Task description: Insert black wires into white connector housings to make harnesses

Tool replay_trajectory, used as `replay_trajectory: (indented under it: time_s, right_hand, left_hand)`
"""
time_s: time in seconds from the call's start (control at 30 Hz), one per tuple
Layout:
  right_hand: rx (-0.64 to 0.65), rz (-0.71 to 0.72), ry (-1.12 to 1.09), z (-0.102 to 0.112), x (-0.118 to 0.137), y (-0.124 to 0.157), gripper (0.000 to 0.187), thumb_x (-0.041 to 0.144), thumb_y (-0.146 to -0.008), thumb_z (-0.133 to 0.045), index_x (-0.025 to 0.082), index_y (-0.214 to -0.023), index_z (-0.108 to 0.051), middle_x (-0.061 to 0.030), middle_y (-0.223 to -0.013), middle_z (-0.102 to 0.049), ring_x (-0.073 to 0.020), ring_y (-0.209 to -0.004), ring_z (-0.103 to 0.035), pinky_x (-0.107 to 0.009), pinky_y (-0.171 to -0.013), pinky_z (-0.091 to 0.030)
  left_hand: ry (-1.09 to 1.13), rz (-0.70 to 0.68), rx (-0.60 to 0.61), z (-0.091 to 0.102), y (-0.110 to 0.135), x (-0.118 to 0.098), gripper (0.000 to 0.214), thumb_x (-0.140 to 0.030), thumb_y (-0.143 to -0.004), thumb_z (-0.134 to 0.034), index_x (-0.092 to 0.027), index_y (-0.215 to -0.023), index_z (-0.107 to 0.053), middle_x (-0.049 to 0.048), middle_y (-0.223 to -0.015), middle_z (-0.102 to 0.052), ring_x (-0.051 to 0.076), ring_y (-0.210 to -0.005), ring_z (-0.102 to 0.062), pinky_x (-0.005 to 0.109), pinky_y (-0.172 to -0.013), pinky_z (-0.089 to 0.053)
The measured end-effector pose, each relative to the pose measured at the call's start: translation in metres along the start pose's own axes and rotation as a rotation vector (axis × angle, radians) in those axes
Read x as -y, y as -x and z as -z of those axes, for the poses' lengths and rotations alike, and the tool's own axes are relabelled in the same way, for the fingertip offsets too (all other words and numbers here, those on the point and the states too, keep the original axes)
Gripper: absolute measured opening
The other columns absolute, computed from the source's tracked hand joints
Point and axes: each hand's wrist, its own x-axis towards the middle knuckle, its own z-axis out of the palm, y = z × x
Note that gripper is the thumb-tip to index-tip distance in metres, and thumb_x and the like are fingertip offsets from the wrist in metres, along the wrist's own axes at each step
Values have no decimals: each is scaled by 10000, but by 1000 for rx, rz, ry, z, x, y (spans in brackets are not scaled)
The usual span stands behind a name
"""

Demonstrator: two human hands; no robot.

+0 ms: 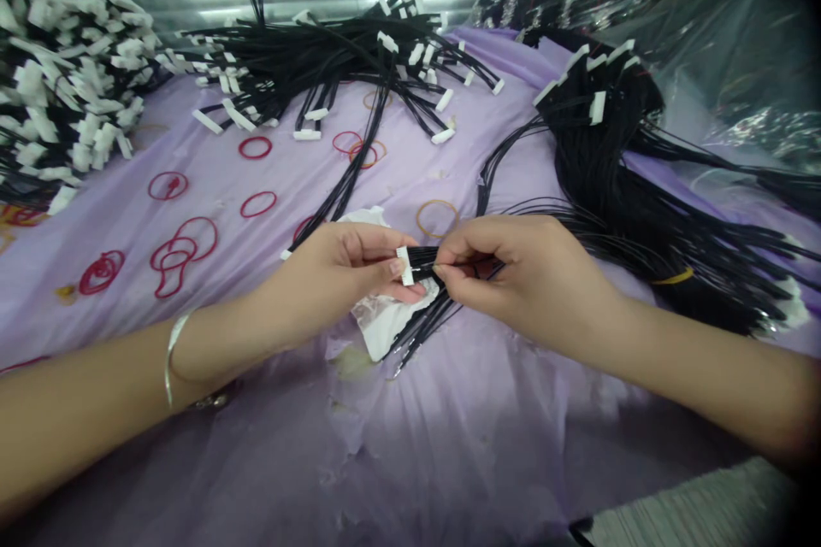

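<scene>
left hand – one white connector | right hand – black wires

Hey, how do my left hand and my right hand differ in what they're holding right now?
The left hand pinches the white connector; the right hand pinches the black wires just beside it. The left wrist wears a silver bangle; the right wrist is bare. Both are closed on the same wired piece, above the purple cloth.

bare purple sheet near, wire bundles crowding behind
</scene>
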Motion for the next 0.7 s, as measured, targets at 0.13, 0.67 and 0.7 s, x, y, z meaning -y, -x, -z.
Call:
replay_trajectory:
  time_s: [0.13, 0.67, 0.7]
  right_hand:
    - [-14, 10, 9, -2, 1, 0, 105, 98, -748, -566, 168, -689, -617, 30, -625, -595, -76, -572, -518, -219, -573, -371]
    - [-170, 337, 433, -3, 5, 9, 172, 165, -882, -487, 132, -843, -651, -116, -972, -608, -224, -897, -521, -369, -757, -405]
    - [-156, 363, 450, -1, 5, 11, 178, 169, -890, -480, 134, -869, -654, -120, -1009, -594, -231, -918, -507, -381, -767, -400]
  left_hand:
    - [-15, 2, -4, 0, 1, 0, 156, -100, -812, -617, -167, -896, -729, 14, -828, -736, 121, -740, -707, 187, -747, -539]
    - [80, -5, -82, -3, 4, -1, 119, -123, -815, -621, -174, -870, -714, -3, -824, -709, 90, -745, -668, 183, -780, -534]
    - [104, 2, -116, -4, 4, -2, 115, -115, -817, -617, -166, -862, -711, 0, -811, -705, 87, -733, -663, 175, -762, -535]
